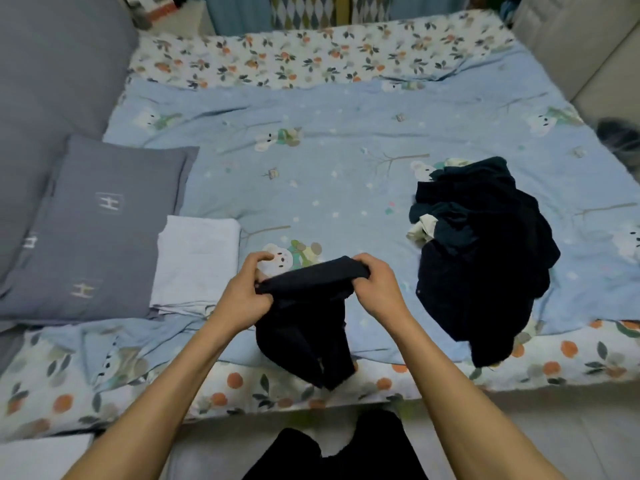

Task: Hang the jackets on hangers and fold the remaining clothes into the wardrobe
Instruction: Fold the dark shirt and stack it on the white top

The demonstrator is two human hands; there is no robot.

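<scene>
Dark garment (304,327), type indistinct.

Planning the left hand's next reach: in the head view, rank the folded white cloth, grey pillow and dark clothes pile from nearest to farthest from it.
1. Folded white cloth, just left of the left hand.
2. Grey pillow, farther left.
3. Dark clothes pile, right, beyond the other hand.

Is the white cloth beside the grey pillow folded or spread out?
Folded: the white cloth lies as a neat layered rectangle beside the grey pillow.
</scene>
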